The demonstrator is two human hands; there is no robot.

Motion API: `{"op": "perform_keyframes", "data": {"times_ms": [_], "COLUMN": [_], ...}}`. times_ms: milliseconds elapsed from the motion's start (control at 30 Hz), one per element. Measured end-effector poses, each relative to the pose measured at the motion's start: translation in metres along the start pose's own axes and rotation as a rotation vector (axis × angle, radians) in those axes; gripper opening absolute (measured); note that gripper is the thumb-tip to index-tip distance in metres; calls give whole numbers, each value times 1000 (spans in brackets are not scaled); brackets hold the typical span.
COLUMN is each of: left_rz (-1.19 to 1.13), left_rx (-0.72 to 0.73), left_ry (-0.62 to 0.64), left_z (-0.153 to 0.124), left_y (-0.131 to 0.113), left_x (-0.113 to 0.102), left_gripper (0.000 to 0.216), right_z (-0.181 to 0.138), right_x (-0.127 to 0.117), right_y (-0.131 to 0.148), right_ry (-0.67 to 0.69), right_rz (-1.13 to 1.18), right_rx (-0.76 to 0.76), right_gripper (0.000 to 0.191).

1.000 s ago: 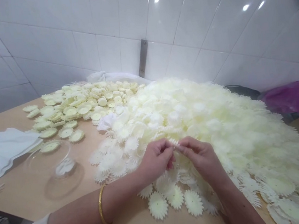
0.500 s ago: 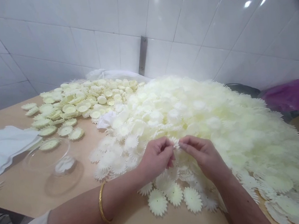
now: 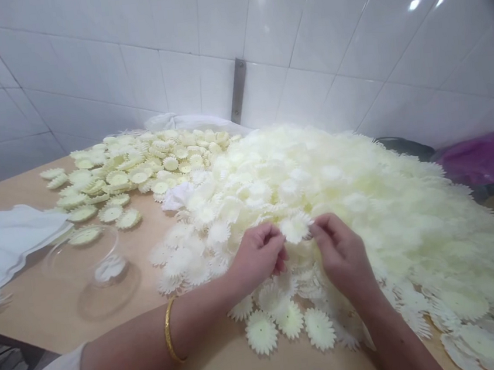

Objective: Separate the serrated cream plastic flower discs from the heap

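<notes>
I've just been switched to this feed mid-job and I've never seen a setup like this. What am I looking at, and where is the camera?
There's no machine here: these are a person's own bare hands. One camera, worn on the head, looks forward and down, so the arms reach in from the bottom.

The left hand pinches a pale flower-shaped piece by its edge. The right hand has its fingertips at the opposite edge; whether they grip it is hard to tell.

On the table, a large heap of similar pieces spreads around and beyond the hands. Farther back on the left lies a pile of thicker-looking ones; nearer, white sheets.
</notes>
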State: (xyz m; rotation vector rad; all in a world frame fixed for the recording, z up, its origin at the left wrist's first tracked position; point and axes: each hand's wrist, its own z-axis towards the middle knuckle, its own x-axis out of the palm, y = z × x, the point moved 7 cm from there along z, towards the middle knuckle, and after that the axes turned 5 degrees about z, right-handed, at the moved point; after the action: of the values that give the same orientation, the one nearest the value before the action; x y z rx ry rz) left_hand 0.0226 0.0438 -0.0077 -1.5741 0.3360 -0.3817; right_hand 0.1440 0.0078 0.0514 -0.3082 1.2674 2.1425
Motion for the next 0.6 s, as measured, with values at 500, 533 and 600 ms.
{"op": "perform_keyframes", "data": {"times_ms": [500, 533, 600], "left_rz": [-126, -146, -169], "left_rx": [-46, -48, -60], "left_ry": [171, 172, 158], "left_z": [-3, -2, -1], "left_y": [0, 0, 0], "left_x": [10, 10, 8], "left_gripper": [31, 29, 26], "right_z": [-5, -4, -2], "right_x": [14, 13, 13], "right_y": [5, 2, -2], "right_ry": [151, 147, 154], "right_rz": [21, 80, 198], "right_rx": [-33, 16, 76], "right_gripper": [15, 16, 18]}}
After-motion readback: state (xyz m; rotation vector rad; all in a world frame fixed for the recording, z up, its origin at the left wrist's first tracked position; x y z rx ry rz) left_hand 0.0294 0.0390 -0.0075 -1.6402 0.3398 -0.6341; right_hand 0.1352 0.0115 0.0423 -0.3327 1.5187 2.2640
